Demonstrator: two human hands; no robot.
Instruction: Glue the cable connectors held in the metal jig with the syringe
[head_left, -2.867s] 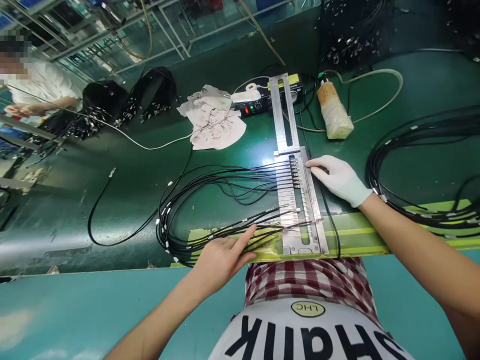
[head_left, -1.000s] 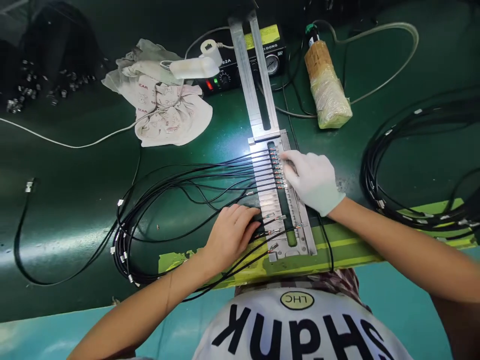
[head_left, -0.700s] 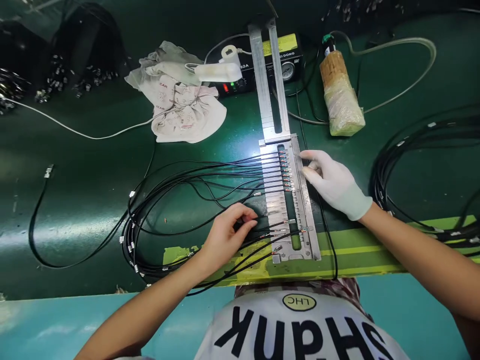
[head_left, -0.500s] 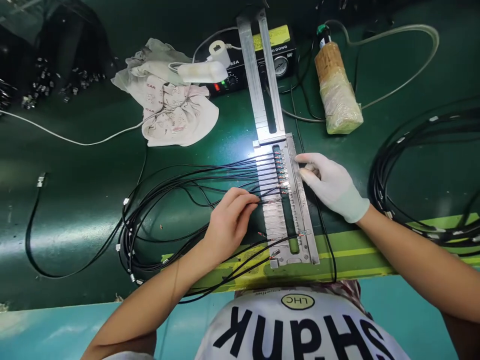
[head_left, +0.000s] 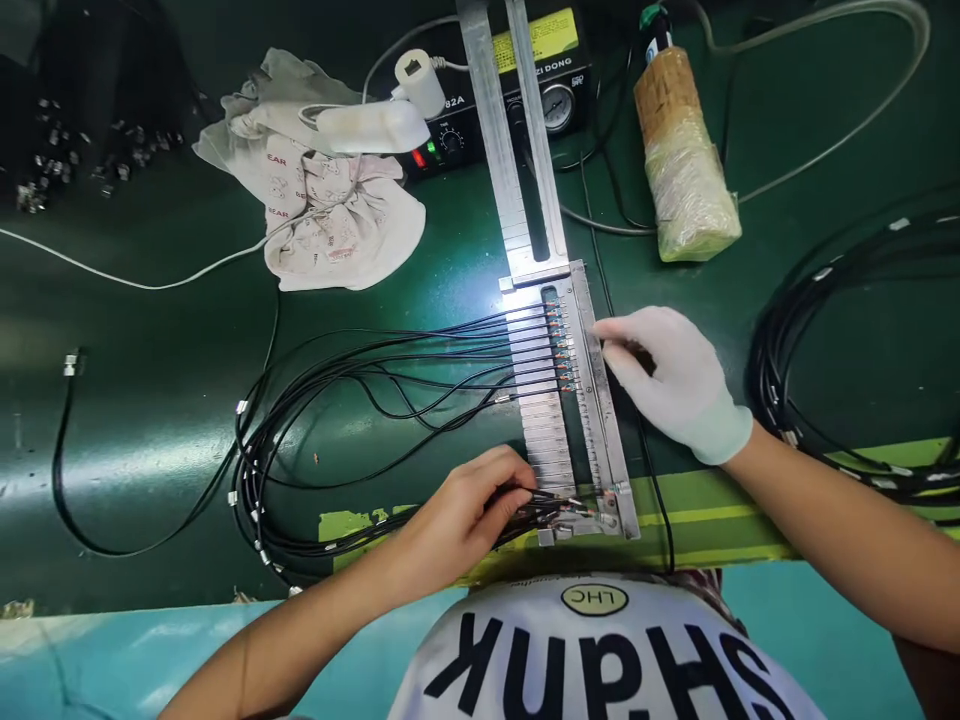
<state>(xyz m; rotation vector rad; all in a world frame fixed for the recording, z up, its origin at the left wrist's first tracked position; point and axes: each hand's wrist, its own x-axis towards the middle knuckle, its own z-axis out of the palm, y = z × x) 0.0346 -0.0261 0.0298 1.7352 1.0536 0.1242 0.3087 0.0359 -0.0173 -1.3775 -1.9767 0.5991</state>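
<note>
My bare left hand (head_left: 480,505) is closed, its thumb and fingers pinching black cables (head_left: 551,497) at the near end of a slotted metal fixture (head_left: 544,440). The stripped, coloured wire ends of these cables lie bunched over the fixture's lower corner. Further up the fixture, several more cables (head_left: 532,352) rest side by side in its grooves, their ends across the long slot. On my right hand (head_left: 667,380) is a white glove; its thumb and forefinger are closed at the fixture's right-hand rail, the other fingers curled under.
Looped black cable (head_left: 259,480) spreads to the left, and another coil (head_left: 772,350) lies at the right. Behind stand a black control box (head_left: 457,135), a white lamp (head_left: 375,128) on a cloth pouch (head_left: 345,220), and a plastic-wrapped block (head_left: 686,190) with a hose.
My left hand has moved down towards me, from mid-fixture to the loose cables at its near end. The right hand stays at the rail. The view has shifted slightly.
</note>
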